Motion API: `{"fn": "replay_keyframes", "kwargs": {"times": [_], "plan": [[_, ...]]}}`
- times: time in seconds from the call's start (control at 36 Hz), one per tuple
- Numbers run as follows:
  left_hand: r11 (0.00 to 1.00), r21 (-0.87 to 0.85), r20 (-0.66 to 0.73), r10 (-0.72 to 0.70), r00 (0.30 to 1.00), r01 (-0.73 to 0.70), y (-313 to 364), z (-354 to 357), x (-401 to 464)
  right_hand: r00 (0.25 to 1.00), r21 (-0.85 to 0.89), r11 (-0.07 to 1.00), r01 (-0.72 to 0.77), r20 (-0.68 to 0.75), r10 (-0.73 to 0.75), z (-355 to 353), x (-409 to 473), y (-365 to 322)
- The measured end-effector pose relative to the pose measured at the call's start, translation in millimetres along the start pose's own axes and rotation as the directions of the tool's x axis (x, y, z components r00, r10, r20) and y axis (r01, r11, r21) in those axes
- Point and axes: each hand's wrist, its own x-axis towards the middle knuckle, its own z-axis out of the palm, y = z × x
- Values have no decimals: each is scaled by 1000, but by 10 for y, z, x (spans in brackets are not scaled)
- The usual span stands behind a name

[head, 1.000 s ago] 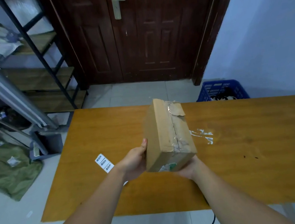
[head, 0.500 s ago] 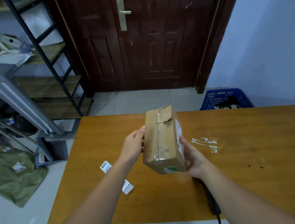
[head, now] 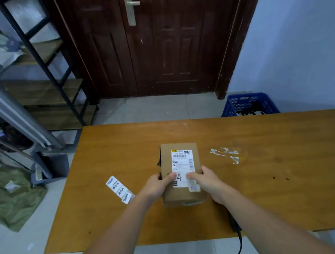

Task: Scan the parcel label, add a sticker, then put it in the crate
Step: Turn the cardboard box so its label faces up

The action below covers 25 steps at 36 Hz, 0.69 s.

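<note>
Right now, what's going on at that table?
A person holds a cardboard parcel flat on the wooden table, left hand and right hand gripping its near end, shipping label facing up. A strip of stickers lies to its left. The blue crate sits on the floor beyond the table. No sticker added yet.

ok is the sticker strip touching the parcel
Apart. The head view shows bare table between the sticker strip and the parcel.
</note>
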Motion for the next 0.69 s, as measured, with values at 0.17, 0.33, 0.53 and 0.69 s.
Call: {"fn": "replay_keyframes", "kwargs": {"times": [0.17,0.33,0.53,0.69], "plan": [[994,82,-60,-71,996,76,-262,94,-48,999,-85,996,-21,23,23,42,-45,269],[986,144,-40,-81,996,86,-420,227,-72,997,-95,994,-51,54,57,106,-2,580],[983,130,-81,-120,990,129,-521,275,-62,998,-87,996,-28,51,32,129,37,628],[973,194,-75,-110,991,122,-579,204,-1,997,-213,977,11,78,5,71,11,575]]}}
